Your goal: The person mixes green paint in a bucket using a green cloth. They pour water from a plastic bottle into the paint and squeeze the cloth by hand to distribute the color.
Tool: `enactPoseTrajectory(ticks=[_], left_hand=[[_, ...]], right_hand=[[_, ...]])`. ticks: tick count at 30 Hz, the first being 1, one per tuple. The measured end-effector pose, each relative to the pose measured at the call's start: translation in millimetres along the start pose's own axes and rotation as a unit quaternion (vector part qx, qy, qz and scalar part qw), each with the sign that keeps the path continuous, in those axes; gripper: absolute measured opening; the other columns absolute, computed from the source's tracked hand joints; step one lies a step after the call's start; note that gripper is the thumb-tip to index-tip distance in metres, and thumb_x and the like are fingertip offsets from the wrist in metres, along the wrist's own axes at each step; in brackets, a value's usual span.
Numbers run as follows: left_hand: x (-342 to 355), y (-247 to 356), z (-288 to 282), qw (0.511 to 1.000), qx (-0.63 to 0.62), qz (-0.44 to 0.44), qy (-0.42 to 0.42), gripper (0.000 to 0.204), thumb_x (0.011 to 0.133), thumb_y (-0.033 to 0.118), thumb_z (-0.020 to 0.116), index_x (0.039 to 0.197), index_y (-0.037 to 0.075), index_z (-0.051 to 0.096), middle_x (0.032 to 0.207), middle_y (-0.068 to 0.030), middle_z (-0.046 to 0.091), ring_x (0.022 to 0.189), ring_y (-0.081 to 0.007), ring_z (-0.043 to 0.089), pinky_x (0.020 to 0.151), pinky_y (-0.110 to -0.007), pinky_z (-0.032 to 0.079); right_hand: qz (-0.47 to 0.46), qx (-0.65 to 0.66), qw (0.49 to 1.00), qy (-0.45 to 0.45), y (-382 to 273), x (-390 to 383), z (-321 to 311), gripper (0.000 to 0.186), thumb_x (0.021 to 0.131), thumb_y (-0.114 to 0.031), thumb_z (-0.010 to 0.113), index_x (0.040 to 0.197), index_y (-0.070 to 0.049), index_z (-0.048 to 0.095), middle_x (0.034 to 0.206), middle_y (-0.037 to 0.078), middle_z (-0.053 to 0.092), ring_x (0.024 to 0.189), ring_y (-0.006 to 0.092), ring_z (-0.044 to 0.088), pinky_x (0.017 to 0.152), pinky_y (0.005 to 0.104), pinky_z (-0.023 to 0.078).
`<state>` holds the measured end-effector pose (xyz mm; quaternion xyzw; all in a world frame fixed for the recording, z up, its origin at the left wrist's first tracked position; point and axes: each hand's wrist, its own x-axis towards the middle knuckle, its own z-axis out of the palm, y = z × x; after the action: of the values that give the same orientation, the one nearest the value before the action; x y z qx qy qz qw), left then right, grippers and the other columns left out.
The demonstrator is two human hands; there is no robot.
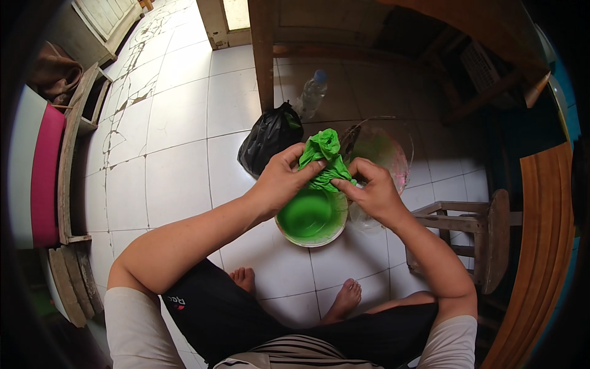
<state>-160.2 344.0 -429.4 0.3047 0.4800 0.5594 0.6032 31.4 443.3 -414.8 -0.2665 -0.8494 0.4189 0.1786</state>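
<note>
A crumpled bright green cloth point(329, 161) is held up between my two hands, above a round tub of green liquid point(302, 215) on the floor. My left hand point(287, 175) pinches the cloth's left side between thumb and fingers. On the other side, my right hand point(370, 189) grips the lower right edge, thumb and fingers closed on it. The cloth is bunched and wrinkled, and its top folds into a knob. Part of the tub's far rim is hidden behind the cloth and hands.
A black plastic bag point(270, 138) stands left of the tub, with a clear bottle point(312, 97) behind it. To the right sits a clear container with green and pink stains point(396, 154). A wooden stool point(491, 240) is at the right; a bench with a pink edge point(48, 178) lines the left.
</note>
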Motion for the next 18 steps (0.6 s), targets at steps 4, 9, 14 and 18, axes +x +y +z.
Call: enactPoseTrajectory(ticks=[4, 9, 14, 18], left_hand=[[1, 4, 0, 1.0, 0.007, -0.008, 0.007, 0.033, 0.094, 0.017, 0.062, 0.123, 0.004, 0.055, 0.111, -0.002, 0.062, 0.098, -0.0087, 0.059, 0.086, -0.025, 0.049], [1, -2, -2, 1.0, 0.011, -0.013, 0.001, 0.033, 0.093, 0.017, 0.063, 0.123, 0.004, 0.056, 0.11, -0.0019, 0.063, 0.097, -0.0085, 0.059, 0.085, -0.025, 0.048], [-2, 3, 5, 1.0, 0.014, 0.0, 0.005, 0.025, 0.091, 0.015, 0.066, 0.111, 0.001, 0.062, 0.099, -0.0027, 0.065, 0.087, -0.0082, 0.062, 0.076, -0.024, 0.051], [-3, 2, 4, 0.999, 0.014, -0.027, -0.012, 0.032, 0.091, 0.018, 0.066, 0.119, 0.004, 0.06, 0.106, -0.002, 0.065, 0.097, -0.0095, 0.06, 0.087, -0.026, 0.048]], right_hand=[[0.057, 0.183, 0.981, 0.04, -2, -3, 4, 0.018, 0.087, -0.014, 0.069, 0.097, -0.001, 0.061, 0.082, 0.003, 0.059, 0.079, 0.0115, 0.057, 0.072, 0.0258, 0.046], [0.138, 0.212, 0.967, -0.01, 9, 2, 8, 0.02, 0.091, -0.012, 0.064, 0.107, -0.001, 0.058, 0.093, 0.0, 0.059, 0.085, 0.0068, 0.056, 0.075, 0.0219, 0.047], [0.118, 0.208, 0.971, 0.013, 12, 3, 3, 0.017, 0.09, -0.011, 0.066, 0.102, -0.001, 0.059, 0.088, 0.0, 0.061, 0.074, 0.0046, 0.054, 0.067, 0.0202, 0.046], [0.163, 0.161, 0.973, -0.015, 11, 0, 5, 0.021, 0.089, -0.013, 0.068, 0.104, -0.001, 0.06, 0.088, 0.001, 0.061, 0.074, 0.0053, 0.054, 0.065, 0.0218, 0.046]])
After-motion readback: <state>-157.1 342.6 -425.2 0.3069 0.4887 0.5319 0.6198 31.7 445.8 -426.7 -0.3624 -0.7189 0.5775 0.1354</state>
